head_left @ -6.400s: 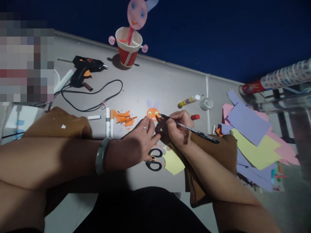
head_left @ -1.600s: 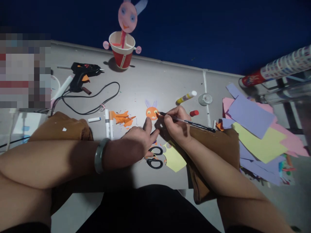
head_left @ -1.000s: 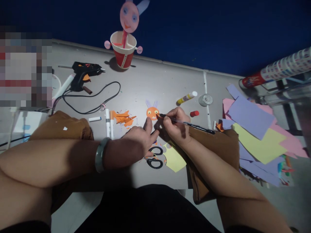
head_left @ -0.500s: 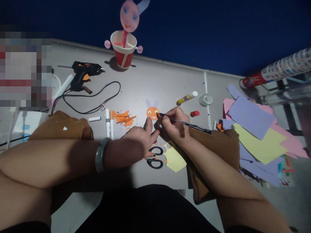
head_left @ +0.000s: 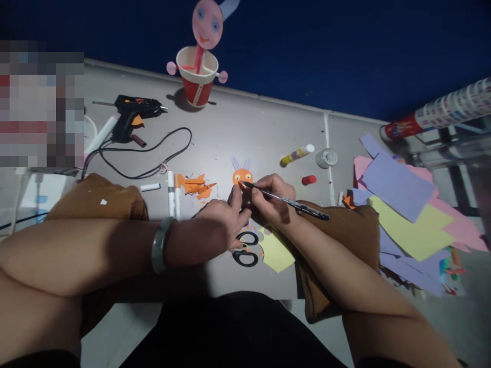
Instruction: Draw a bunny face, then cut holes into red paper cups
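Note:
My right hand (head_left: 276, 197) pinches a black pen (head_left: 307, 209), its tip resting on an orange paper face (head_left: 244, 172) around the nose area. Purple paper ears and pale yellow eyes are attached to the face, which lies flat on the table. At the lower edge of this face, my left hand (head_left: 218, 221) touches the paper with an outstretched finger, its fingers spread. Black-handled scissors (head_left: 245, 259) lie just under that hand, the blades hidden. A cut yellow sheet (head_left: 279, 251) is beside them.
Orange scraps (head_left: 199, 185) and white markers (head_left: 171, 191) lie left. Behind are a glue gun (head_left: 128, 115) with its looped cable and a red cup (head_left: 197, 91) bearing a pink paper figure. A glue stick (head_left: 296, 155), red cap (head_left: 309, 180), glass (head_left: 326, 158) and coloured sheets (head_left: 397, 184) are right.
My right hand has shifted the pen tip leftwards, from the face's right eye to the middle of the face. My left hand stays in place.

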Demonstrator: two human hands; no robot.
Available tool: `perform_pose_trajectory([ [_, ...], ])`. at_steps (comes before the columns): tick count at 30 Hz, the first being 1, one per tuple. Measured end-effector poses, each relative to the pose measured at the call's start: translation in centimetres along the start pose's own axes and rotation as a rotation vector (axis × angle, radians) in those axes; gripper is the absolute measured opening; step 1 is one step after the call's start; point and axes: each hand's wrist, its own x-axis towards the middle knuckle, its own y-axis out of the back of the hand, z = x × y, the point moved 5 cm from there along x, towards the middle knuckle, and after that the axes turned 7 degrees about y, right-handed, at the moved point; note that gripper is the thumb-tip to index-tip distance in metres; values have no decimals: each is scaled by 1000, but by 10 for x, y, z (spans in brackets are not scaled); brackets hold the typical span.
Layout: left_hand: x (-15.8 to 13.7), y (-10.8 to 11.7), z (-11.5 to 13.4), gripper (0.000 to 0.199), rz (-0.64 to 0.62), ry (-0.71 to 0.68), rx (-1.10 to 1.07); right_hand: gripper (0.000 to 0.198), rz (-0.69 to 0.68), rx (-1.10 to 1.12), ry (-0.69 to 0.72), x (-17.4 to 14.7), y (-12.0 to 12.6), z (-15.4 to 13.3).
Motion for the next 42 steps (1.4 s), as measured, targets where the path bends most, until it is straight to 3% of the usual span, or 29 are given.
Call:
perform_pose_trajectory([
  [23,0,-2,0,88,9,1,4,4,-40,-26,94,-1,-2,0],
  [30,0,-4,-2,88,-63,46,-142,2,-38,-40,86,-2,-5,4],
  [37,-1,-1,0,90,-31,10,7,4,-21,-62,122,-4,-4,4],
  [42,-2,-1,0,87,3,-4,-5,4,-13,-31,126,-2,-3,1],
])
